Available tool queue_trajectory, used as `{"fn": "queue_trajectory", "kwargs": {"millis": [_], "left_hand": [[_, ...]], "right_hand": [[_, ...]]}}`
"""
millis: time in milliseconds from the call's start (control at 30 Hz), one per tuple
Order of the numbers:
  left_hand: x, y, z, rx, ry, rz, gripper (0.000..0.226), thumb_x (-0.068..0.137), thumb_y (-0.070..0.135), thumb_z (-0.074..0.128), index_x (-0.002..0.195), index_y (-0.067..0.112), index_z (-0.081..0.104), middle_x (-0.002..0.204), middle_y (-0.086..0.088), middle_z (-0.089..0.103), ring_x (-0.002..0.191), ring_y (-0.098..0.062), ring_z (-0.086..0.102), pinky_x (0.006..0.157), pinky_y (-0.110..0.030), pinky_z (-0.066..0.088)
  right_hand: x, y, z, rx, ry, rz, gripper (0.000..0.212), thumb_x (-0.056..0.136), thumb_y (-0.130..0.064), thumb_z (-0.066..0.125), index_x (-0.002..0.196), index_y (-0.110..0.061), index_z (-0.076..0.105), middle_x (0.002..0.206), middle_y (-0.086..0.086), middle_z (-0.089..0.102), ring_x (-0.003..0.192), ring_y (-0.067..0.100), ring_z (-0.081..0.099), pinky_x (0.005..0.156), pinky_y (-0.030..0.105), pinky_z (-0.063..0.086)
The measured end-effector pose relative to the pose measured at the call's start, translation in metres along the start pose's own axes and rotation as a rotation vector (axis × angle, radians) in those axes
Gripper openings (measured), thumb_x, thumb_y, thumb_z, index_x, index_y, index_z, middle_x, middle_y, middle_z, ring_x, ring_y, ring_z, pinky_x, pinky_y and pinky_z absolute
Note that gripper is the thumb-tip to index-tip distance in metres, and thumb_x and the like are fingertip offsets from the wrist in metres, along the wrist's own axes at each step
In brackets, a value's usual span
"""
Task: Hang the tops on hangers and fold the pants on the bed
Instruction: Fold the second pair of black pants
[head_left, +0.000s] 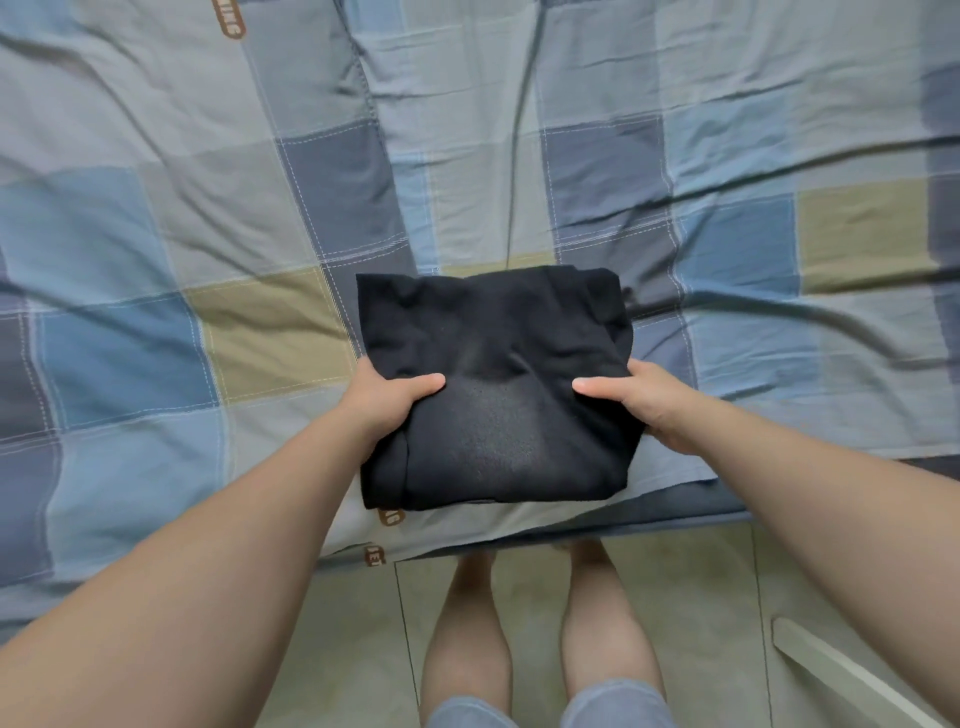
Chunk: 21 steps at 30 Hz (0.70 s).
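Standing barefoot on the pale tiled floor (332, 649), a person grips a folded black fabric garment (493, 389) at the bed's near edge — left hand (387, 402) and right hand (657, 402) each clamp a side, thumbs on top. Beyond stretches the blue, grey and tan checked bedsheet (208, 208).

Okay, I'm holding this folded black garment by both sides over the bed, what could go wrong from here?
1. The left hand and right hand grip the folded black garment only at its sides; loose layers at the far right corner could slip and undo the fold.
2. It sits near the bed edge; set down here, it might slide onto the floor.
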<state>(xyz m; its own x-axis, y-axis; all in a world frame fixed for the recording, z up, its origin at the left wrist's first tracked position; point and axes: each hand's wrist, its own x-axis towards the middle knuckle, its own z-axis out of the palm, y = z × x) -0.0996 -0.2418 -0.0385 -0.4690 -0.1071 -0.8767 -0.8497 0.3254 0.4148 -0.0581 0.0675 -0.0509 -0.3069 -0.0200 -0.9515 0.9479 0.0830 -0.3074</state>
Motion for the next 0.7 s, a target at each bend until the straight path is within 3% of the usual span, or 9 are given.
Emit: {"fn": "queue_trajectory", "kwargs": {"millis": [200, 300, 367, 467, 533, 600, 700], "left_hand": [[-0.059, 0.003, -0.016, 0.015, -0.257, -0.265, 0.041, 0.081, 0.030, 0.083, 0.115, 0.022, 0.063, 0.098, -0.003, 0.079, 0.083, -0.025, 0.077, 0.061, -0.031, 0.059], [-0.107, 0.007, -0.025, 0.072, -0.389, -0.315, 0.036, 0.086, 0.031, 0.078, 0.116, 0.015, 0.067, 0.095, -0.005, 0.079, 0.080, -0.023, 0.077, 0.053, -0.027, 0.058], [-0.137, 0.008, -0.027, 0.078, -0.408, -0.281, 0.034, 0.088, 0.028, 0.076, 0.117, 0.013, 0.068, 0.094, -0.003, 0.079, 0.078, -0.020, 0.077, 0.051, -0.024, 0.057], [-0.189, 0.012, -0.023, 0.054, -0.428, -0.238, 0.043, 0.088, 0.026, 0.076, 0.127, 0.015, 0.063, 0.107, -0.006, 0.078, 0.089, -0.023, 0.076, 0.059, -0.027, 0.059], [-0.217, 0.013, -0.017, 0.060, -0.434, -0.175, 0.052, 0.087, 0.025, 0.077, 0.134, 0.019, 0.057, 0.119, -0.006, 0.074, 0.101, -0.025, 0.074, 0.074, -0.033, 0.060], [-0.242, 0.017, -0.006, 0.074, -0.445, -0.093, 0.056, 0.083, 0.027, 0.082, 0.133, 0.025, 0.057, 0.121, -0.002, 0.073, 0.104, -0.024, 0.073, 0.084, -0.039, 0.058], [-0.278, 0.035, 0.014, 0.128, -0.472, 0.041, 0.061, 0.067, 0.038, 0.087, 0.122, 0.034, 0.061, 0.115, 0.006, 0.075, 0.098, -0.016, 0.074, 0.075, -0.030, 0.059]], "right_hand": [[-0.073, 0.034, 0.005, 0.249, -0.020, 0.254, 0.054, 0.073, -0.040, 0.086, 0.118, -0.016, 0.070, 0.106, 0.003, 0.078, 0.094, 0.021, 0.076, 0.081, 0.035, 0.058], [-0.128, 0.044, 0.007, 0.347, -0.082, 0.360, 0.071, 0.056, -0.037, 0.094, 0.119, -0.013, 0.072, 0.113, 0.008, 0.076, 0.101, 0.028, 0.074, 0.092, 0.040, 0.056], [-0.163, 0.052, 0.007, 0.388, -0.097, 0.360, 0.078, 0.046, -0.034, 0.098, 0.117, -0.013, 0.074, 0.115, 0.009, 0.075, 0.103, 0.029, 0.073, 0.091, 0.041, 0.057], [-0.225, 0.065, 0.006, 0.460, -0.088, 0.314, 0.049, 0.062, -0.029, 0.089, 0.107, -0.012, 0.079, 0.112, 0.010, 0.076, 0.096, 0.028, 0.075, 0.073, 0.038, 0.062], [-0.262, 0.074, 0.003, 0.513, -0.058, 0.280, 0.024, 0.073, -0.026, 0.077, 0.093, -0.012, 0.083, 0.108, 0.010, 0.076, 0.089, 0.028, 0.076, 0.067, 0.037, 0.061], [-0.296, 0.083, -0.002, 0.577, -0.024, 0.241, 0.019, 0.077, -0.023, 0.070, 0.086, -0.012, 0.083, 0.104, 0.011, 0.077, 0.084, 0.027, 0.076, 0.065, 0.033, 0.061], [-0.348, 0.101, -0.014, 0.674, 0.036, 0.161, 0.021, 0.079, -0.022, 0.067, 0.091, -0.012, 0.082, 0.105, 0.011, 0.077, 0.084, 0.026, 0.076, 0.065, 0.029, 0.060]]}}
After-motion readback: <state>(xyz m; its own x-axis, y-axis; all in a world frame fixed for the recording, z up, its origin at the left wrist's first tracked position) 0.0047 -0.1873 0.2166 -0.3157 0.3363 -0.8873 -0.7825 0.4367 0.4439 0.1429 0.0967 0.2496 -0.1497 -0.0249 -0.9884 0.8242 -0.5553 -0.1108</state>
